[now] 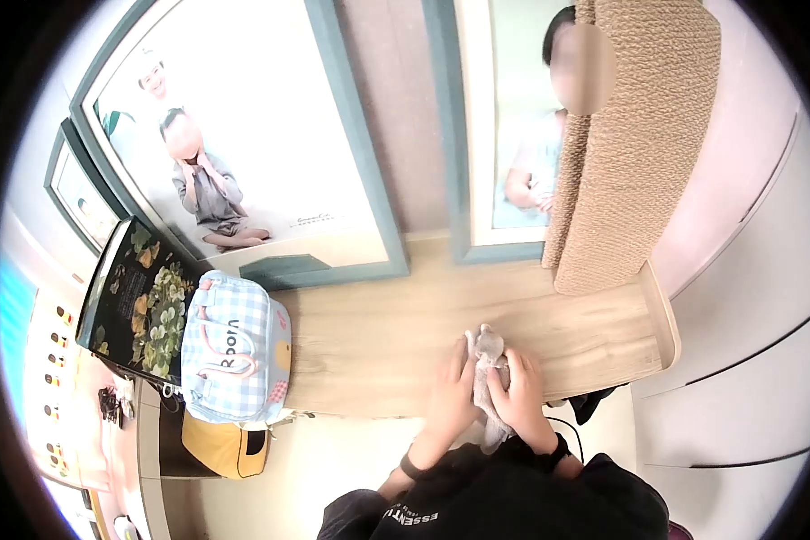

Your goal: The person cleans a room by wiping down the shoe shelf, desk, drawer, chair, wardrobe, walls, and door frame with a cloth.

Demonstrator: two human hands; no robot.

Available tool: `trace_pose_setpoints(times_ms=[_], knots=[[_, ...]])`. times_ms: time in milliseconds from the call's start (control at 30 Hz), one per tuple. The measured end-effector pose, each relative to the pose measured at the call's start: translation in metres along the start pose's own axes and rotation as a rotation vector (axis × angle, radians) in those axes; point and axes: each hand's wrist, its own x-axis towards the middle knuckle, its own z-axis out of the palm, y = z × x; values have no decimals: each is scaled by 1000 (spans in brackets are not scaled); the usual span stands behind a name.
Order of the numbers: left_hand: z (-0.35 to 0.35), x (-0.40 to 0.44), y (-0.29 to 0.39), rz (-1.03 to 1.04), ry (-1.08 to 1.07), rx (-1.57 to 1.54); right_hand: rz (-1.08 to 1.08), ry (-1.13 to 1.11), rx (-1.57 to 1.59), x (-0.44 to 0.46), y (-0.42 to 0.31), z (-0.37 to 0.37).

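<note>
A small grey-and-white soft toy (pixel 487 349), with what looks like a rounded head at its top end, is between my two hands at the front edge of the wooden desk (pixel 369 351). On its left side, my left hand (pixel 453 393) presses against it with the fingers together. From the other side, my right hand (pixel 519 394) grips it, the thumb lying across its front. Its lower end hangs down toward my dark top. The toy's finer details are too small to make out.
A blue checked bag (pixel 234 346) and a dark flower-patterned box (pixel 139 301) stand at the desk's left. Large framed pictures (pixel 360 135) lean at the back. A woven scratching board (pixel 643 144) leans at the right. Below is a yellow bag (pixel 214 445).
</note>
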Motion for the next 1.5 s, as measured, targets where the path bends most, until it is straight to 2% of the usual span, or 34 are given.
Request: trace_pose_setpoints(times_ms=[233,367,433,533,567,667,767,833,967,1067,1100,1133,1167,1200,1233,1300,1333,1400,1500], knots=[[-70,-26,-81,36,95,15,4,-42,48,3,-74,77],[-112,-40,-120,57,73,-18,-30,-46,59,0,-113,117],[-125,-51,-138,15,69,68,-26,-56,52,-5,-126,135],[-147,-65,-156,-43,54,-27,-14,-49,110,-9,-147,160],[-159,-71,-156,-34,34,74,-66,-48,116,-8,-155,165],[-164,-85,-177,-53,102,-33,-110,-47,127,-10,-173,179],[-163,-87,-178,-23,118,30,-26,-54,128,-15,-177,188],[-163,-86,-173,-37,135,56,-78,-29,224,-14,-172,186],[-161,-86,-168,-77,167,38,-41,33,197,-20,-177,178],[-157,-85,-169,-60,240,-32,76,-18,344,-20,-175,164],[-158,-85,-169,34,295,38,171,-19,361,-21,-172,153],[-159,-85,-169,44,294,34,261,-18,377,-21,-167,141],[-158,-85,-170,-14,309,-30,165,120,274,-26,-142,140],[-156,-84,-171,-70,322,-95,323,62,303,-24,-141,113],[-153,-81,-177,-52,318,-263,291,95,306,-27,-129,96],[-160,-73,-180,-6,241,-267,262,20,266,-32,-111,58],[-162,-73,-179,20,168,-270,357,-60,238,-31,-115,36],[-172,-61,-160,182,272,-234,294,-43,172,-25,-119,3],[-176,-40,-149,236,376,-271,306,-27,111,-8,-135,-33]])
